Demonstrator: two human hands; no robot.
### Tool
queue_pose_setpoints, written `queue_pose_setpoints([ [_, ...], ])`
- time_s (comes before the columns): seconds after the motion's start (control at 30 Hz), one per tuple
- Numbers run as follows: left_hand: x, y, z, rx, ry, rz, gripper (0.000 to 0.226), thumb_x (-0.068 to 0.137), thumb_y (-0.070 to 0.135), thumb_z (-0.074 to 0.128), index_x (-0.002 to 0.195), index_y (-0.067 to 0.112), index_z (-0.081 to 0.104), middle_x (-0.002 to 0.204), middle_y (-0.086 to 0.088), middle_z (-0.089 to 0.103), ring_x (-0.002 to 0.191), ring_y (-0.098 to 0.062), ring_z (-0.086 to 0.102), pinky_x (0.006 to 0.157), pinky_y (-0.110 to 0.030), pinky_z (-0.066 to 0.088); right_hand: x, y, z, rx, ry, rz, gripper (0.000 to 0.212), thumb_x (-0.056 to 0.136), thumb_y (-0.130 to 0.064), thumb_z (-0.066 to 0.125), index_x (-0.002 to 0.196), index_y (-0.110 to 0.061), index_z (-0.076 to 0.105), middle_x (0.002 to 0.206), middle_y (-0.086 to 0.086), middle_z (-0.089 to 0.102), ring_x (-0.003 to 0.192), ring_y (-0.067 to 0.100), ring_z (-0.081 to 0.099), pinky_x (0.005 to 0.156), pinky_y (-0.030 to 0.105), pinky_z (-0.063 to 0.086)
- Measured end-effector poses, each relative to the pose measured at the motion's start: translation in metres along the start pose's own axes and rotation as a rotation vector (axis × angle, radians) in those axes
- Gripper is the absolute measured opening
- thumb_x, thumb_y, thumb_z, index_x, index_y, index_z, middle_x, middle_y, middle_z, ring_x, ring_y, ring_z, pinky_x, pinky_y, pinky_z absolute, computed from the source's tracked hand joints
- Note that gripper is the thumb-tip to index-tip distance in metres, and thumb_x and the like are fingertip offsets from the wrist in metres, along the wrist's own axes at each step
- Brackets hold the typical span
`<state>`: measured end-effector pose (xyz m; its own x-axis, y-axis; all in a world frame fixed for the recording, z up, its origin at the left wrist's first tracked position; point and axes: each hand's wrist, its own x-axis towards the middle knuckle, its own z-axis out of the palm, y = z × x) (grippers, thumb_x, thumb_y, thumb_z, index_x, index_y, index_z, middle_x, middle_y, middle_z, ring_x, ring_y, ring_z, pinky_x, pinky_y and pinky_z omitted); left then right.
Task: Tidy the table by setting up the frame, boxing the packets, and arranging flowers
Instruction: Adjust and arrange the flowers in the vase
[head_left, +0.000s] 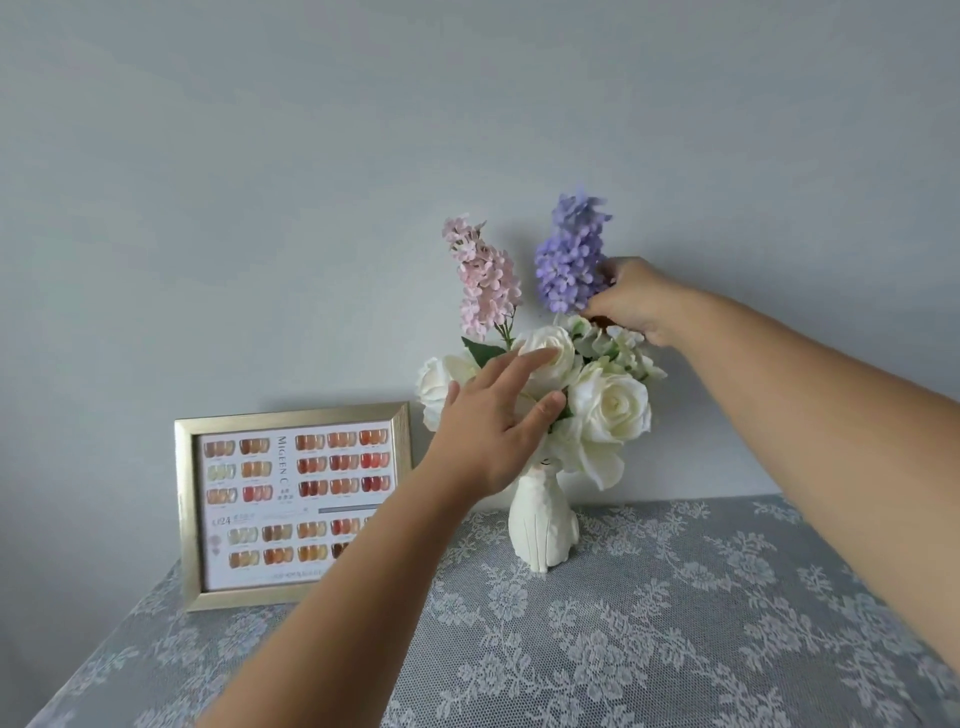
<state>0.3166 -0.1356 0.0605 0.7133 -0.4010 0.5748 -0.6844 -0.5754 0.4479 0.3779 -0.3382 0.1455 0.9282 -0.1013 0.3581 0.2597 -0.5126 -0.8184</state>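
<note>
Vase (543, 525): on surface (675, 623), right of upright frame (293, 506); holds white roses (615, 410), pink spray (485, 280), purple spray (569, 254). Left hand (496, 431), fingers apart, touches a rose; right hand (636, 301) pinches the purple spray's base. Risk: sideways tugging tips the narrow vase.

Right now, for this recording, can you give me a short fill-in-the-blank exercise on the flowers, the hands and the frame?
1. The right hand grips the base of the ____ flower spike.
2. The left hand touches a ____ rose with its fingers extended.
3. The gold picture frame stands upright to the ____ of the white vase.
4. The table is covered by a ____ cloth with a floral pattern.

Missing words: purple; white; left; lace
</note>
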Motion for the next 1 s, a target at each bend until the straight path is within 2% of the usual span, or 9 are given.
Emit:
queue_pose_setpoints([
  [0.17,-0.004,0.000,0.002,0.015,0.005,0.003,0.046,0.097,0.050,0.045,0.142,0.041,0.039,0.150,0.007,0.041,0.142,-0.014,0.032,0.113,-0.062,0.017,0.005,-0.014,-0.002,0.079,-0.001,0.008,0.042,0.073,0.004,0.068,0.111,-0.012,0.061,0.109,0.015,0.066,0.087,0.025,0.061,0.066,0.032,0.048],
  [0.3,-0.005,0.000,0.001,-0.022,0.015,-0.033,0.043,0.097,0.045,0.049,0.139,0.040,0.043,0.147,0.009,0.043,0.138,-0.013,0.037,0.115,-0.062,0.010,-0.001,-0.015,0.005,0.010,0.102,-0.080,0.026,0.073,-0.013,0.074,0.097,-0.016,0.067,0.100,0.008,0.070,0.088,0.022,0.063,0.078,0.035,0.051],
  [0.4,-0.005,0.004,-0.001,-0.066,0.009,-0.043,0.042,0.097,0.043,0.051,0.138,0.039,0.045,0.146,0.009,0.045,0.135,-0.013,0.040,0.115,-0.060,0.014,-0.003,-0.010,0.016,-0.250,0.144,-0.101,0.020,0.079,-0.031,0.068,0.094,-0.019,0.068,0.091,0.002,0.071,0.084,0.021,0.062,0.067,0.028,0.044],
  [0.5,-0.005,0.004,-0.001,-0.071,0.004,-0.034,0.042,0.097,0.043,0.051,0.138,0.040,0.044,0.146,0.010,0.044,0.135,-0.013,0.040,0.115,-0.060,0.014,-0.003,-0.017,0.015,-0.311,0.154,-0.147,0.012,0.080,-0.031,0.064,0.089,-0.023,0.068,0.085,-0.001,0.069,0.081,0.022,0.062,0.066,0.023,0.038],
  [0.63,-0.009,-0.002,-0.001,-0.093,0.003,-0.026,0.044,0.097,0.042,0.051,0.140,0.041,0.042,0.147,0.012,0.042,0.134,-0.009,0.038,0.115,-0.058,0.019,-0.009,-0.015,0.023,-0.339,0.200,-0.214,0.014,0.083,-0.027,0.061,0.094,-0.023,0.069,0.080,-0.003,0.065,0.075,0.019,0.057,0.065,0.023,0.036],
  [0.77,-0.010,-0.003,0.000,-0.102,-0.004,-0.023,0.045,0.097,0.042,0.051,0.141,0.041,0.039,0.148,0.012,0.040,0.133,-0.009,0.038,0.115,-0.057,0.020,-0.009,-0.008,0.023,-0.464,0.142,-0.171,0.016,0.084,-0.021,0.058,0.092,-0.015,0.069,0.087,0.007,0.069,0.081,0.026,0.061,0.066,0.026,0.043],
  [0.83,-0.012,-0.003,0.001,-0.093,-0.008,-0.009,0.047,0.097,0.041,0.051,0.142,0.040,0.039,0.149,0.011,0.040,0.134,-0.009,0.038,0.115,-0.056,0.020,-0.009,-0.005,0.018,-0.450,0.153,-0.145,0.014,0.084,-0.022,0.058,0.089,-0.014,0.069,0.084,0.007,0.069,0.080,0.026,0.061,0.064,0.027,0.042],
  [0.9,-0.014,-0.004,0.001,-0.099,-0.012,-0.004,0.049,0.097,0.041,0.052,0.144,0.039,0.038,0.149,0.012,0.039,0.131,-0.002,0.036,0.115,-0.056,0.020,-0.009,-0.001,0.013,-0.420,0.161,-0.138,0.013,0.083,-0.025,0.060,0.085,-0.015,0.068,0.077,0.002,0.067,0.076,0.024,0.059,0.061,0.026,0.038],
  [1.0,-0.017,-0.007,0.001,-0.127,-0.011,-0.003,0.050,0.097,0.041,0.053,0.144,0.039,0.036,0.147,0.013,0.039,0.121,0.007,0.031,0.115,-0.055,0.022,-0.010,0.004,0.010,-0.289,0.183,-0.103,0.014,0.079,-0.031,0.065,0.073,-0.018,0.063,0.067,-0.007,0.062,0.064,0.013,0.054,0.055,0.023,0.039],
])
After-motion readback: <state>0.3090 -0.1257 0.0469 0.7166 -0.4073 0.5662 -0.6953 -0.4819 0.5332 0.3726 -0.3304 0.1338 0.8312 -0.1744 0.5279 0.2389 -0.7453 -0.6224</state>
